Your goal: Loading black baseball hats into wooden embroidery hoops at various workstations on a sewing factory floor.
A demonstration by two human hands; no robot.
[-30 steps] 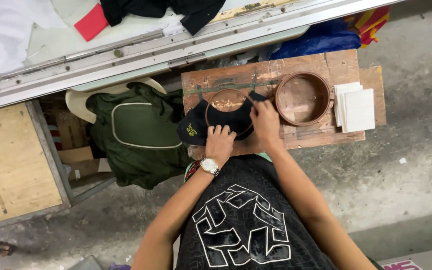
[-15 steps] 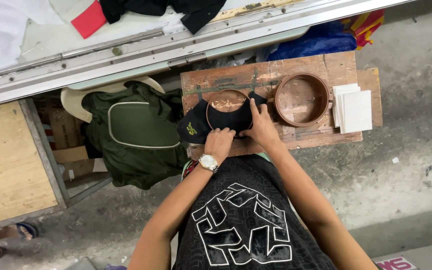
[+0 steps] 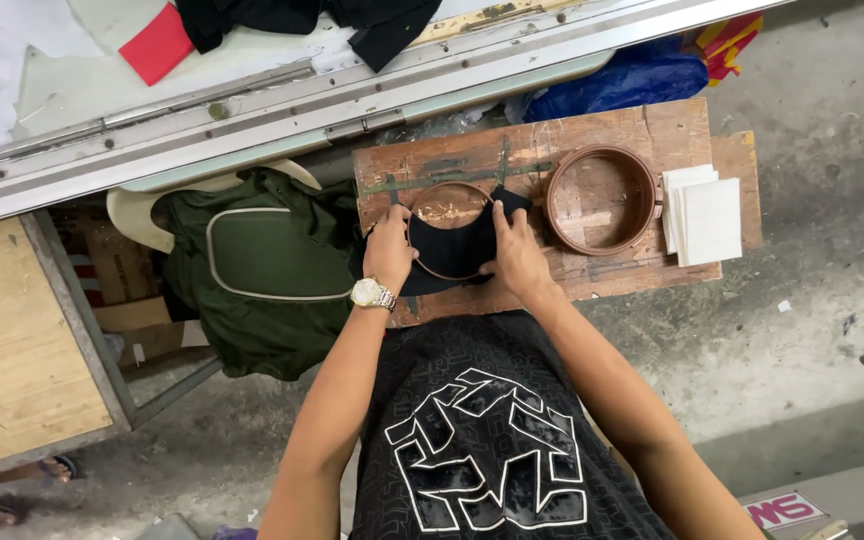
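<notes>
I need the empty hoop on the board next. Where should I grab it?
Take the empty hoop by its near rim from above. It lies flat and open, with the white squares close on its right, so the near edge has more room for fingers.

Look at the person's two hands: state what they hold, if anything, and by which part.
Both hands grip a black cap fitted over a brown round hoop on the wooden board. The left hand holds its left edge, the right hand its right edge.

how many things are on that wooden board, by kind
round brown hoops: 2, one under the hands, one empty
black cloth piece: 1, held by left hand and right hand
white square stack: 1
total: 4 on the wooden board
</notes>
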